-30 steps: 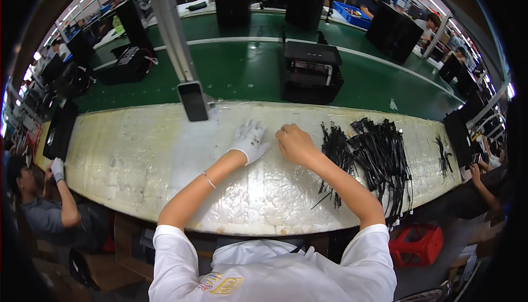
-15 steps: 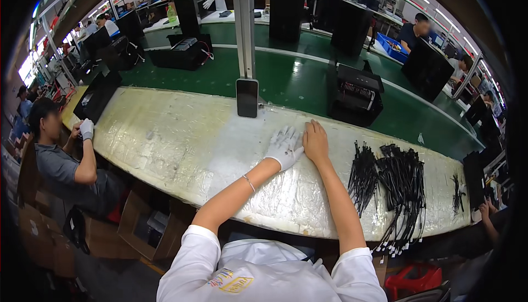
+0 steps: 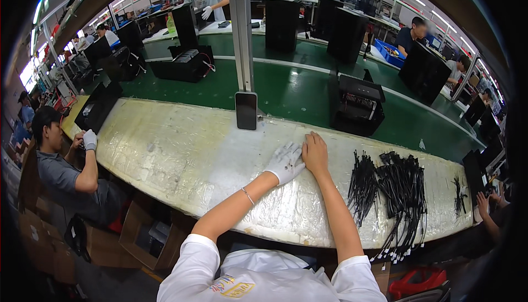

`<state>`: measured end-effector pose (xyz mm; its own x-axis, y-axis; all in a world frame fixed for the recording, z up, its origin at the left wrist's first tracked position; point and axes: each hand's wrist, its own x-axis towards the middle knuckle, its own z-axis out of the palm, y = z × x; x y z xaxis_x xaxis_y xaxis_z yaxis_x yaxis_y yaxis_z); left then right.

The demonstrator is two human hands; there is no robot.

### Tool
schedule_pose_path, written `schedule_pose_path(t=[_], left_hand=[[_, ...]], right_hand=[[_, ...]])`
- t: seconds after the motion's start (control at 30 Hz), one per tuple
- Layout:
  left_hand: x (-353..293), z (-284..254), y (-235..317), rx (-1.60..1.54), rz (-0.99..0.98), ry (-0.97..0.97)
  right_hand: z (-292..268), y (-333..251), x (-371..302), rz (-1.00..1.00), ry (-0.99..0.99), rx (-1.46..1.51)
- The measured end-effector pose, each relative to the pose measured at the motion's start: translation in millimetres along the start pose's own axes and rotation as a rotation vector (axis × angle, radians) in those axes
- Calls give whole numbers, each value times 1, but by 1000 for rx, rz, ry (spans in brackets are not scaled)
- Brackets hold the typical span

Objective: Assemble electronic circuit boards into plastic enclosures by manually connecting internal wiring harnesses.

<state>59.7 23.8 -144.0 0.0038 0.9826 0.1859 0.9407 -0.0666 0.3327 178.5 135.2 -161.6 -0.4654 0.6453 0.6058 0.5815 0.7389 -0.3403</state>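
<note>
My left hand, in a white glove with small dark marks, lies flat on the film-covered worktable with its fingers spread. Beside it rests my bare right hand, palm down with fingers stretched forward; the hands touch or nearly touch. Neither holds anything. Right of my right arm lie two bundles of black cables, one smaller and one larger whose white-tipped ends hang over the near edge. A dark-screened phone stands upright against the metal post beyond my hands.
A green conveyor carries open black cases, one at the far right. A small black cable bunch lies at the table's right end. A co-worker sits at the left; another person's hands show at the right. Cardboard boxes stand below.
The whole view has shifted slightly, so the table and hands sit lower in the picture. My hands keep their place on the table. The hands at the far right have moved.
</note>
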Motion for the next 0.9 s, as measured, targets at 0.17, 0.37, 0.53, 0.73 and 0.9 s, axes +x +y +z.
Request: schedule_pose_path(t=[0.17, 0.37, 0.53, 0.73, 0.9], left_hand=[[0, -4, -1, -3, -6, -8], [15, -3, 4, -18, 14, -53], [9, -3, -7, -6, -16, -23], [8, 7, -6, 55, 64, 60], [6, 1, -2, 65, 74, 82]], right_hand=[[2, -1, 2, -15, 12, 0], [-3, 7, 4, 31, 5, -19], [-44, -15, -5, 23, -431, 189], [-136, -27, -115, -316, -460, 51], [-179, 11, -129, -301, -442, -219]])
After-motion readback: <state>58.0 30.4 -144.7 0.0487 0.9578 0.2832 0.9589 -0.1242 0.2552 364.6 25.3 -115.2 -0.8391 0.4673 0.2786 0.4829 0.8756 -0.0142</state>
